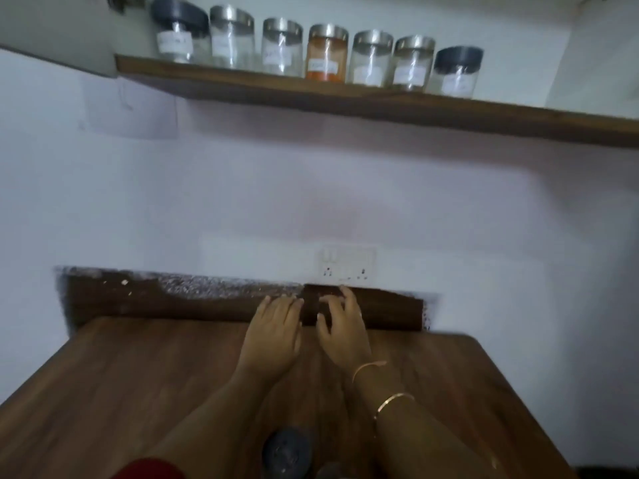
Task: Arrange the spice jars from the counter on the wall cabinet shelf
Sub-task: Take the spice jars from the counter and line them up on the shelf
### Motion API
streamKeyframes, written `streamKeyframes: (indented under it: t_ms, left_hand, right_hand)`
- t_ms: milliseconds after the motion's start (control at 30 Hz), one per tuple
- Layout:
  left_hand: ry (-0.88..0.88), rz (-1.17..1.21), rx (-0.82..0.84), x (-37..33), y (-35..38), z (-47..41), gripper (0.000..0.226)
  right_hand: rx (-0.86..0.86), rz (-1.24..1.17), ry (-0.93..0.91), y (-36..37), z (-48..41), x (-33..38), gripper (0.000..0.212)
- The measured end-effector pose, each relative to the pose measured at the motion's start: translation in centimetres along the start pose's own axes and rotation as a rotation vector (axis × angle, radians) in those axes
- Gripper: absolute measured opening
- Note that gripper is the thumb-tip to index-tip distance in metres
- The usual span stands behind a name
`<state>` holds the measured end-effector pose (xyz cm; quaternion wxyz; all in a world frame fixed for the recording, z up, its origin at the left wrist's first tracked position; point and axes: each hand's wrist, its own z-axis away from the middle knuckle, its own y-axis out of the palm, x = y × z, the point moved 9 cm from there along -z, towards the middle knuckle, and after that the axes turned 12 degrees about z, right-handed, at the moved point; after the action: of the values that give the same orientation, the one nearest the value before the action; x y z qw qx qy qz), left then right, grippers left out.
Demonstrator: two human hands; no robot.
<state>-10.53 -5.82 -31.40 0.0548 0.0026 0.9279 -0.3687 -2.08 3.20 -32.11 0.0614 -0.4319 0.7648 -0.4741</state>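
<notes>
Two hands we see at the far edge of the desk (138,368): the left hand (273,326) lies flat with fingers loosely apart, and the right hand (340,323), just beside it, has curled fingers; both hold nothing. Two thin bangles (368,367) sit on the right wrist. High above, seven spice jars (326,53) stand in one row on the wooden shelf (380,102).

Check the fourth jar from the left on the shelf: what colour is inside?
Orange-red powder fills the fourth jar; its lid is silver. Head view, the only one.
</notes>
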Motion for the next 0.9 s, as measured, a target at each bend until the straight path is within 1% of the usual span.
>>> streamKeyframes:
  t_ms: [100, 167, 200, 233, 267, 300, 367, 433, 500, 567, 767, 833, 900]
  left_hand:
    - [-0.055, 0.064, 0.085, 0.6, 1.7, 5.6, 0.044]
    - [-0.093, 0.144, 0.128, 0.8, 2.0, 8.7, 0.039]
    - [-0.123, 0.187, 0.165, 1.1, 2.2, 10.4, 0.035]
    - [-0.165, 0.215, 0.205, 1.5, 2.5, 11.9, 0.031]
    - [-0.237, 0.232, 0.266, 2.5, 3.0, 13.7, 0.03]
    - [-0.33, 0.232, 0.34, 3.7, 3.8, 15.5, 0.032]
    - [-0.514, 0.254, 0.457, 6.0, 4.9, 18.6, 0.036]
    - [-0.652, 0.323, 0.471, 7.4, 5.0, 20.0, 0.035]
    - [-0.761, 0.381, 0.446, 8.2, 4.5, 20.6, 0.033]
    - [-0.86, 0.444, 0.431, 8.7, 4.0, 21.0, 0.032]
    - [-0.977, 0.571, 0.406, 8.5, 3.3, 21.3, 0.032]
    - [-1.019, 0.634, 0.366, 8.2, 2.5, 21.1, 0.032]
    - [-1.083, 0.743, 0.313, 8.0, 2.0, 21.0, 0.032]
  right_hand:
    - [0.247, 0.039, -0.014, 5.3, 4.4, 1.0, 0.039]
    - [0.397, 0.03, -0.011, 8.2, 7.3, 1.5, 0.047]
    - [0.476, 0.029, 0.007, 9.7, 8.9, 1.9, 0.054]
    - [0.538, 0.047, 0.031, 10.9, 10.4, 2.1, 0.067]
    - [0.59, 0.077, 0.062, 12.0, 11.8, 2.0, 0.082]
    - [0.633, 0.109, 0.099, 13.0, 13.1, 1.7, 0.091]
    - [0.689, 0.168, 0.15, 14.2, 15.0, 1.2, 0.09]
    - [0.721, 0.199, 0.173, 14.8, 16.3, 0.8, 0.094]
    - [0.745, 0.208, 0.182, 15.2, 17.0, 0.5, 0.1]
    - [0.752, 0.2, 0.176, 15.4, 17.3, 0.6, 0.099]
    - [0.741, 0.114, 0.209, 15.5, 17.4, 0.6, 0.093]
    - [0.695, 0.033, 0.221, 14.8, 17.1, 1.0, 0.09]
    - [0.634, -0.099, 0.217, 13.7, 16.5, 1.9, 0.085]
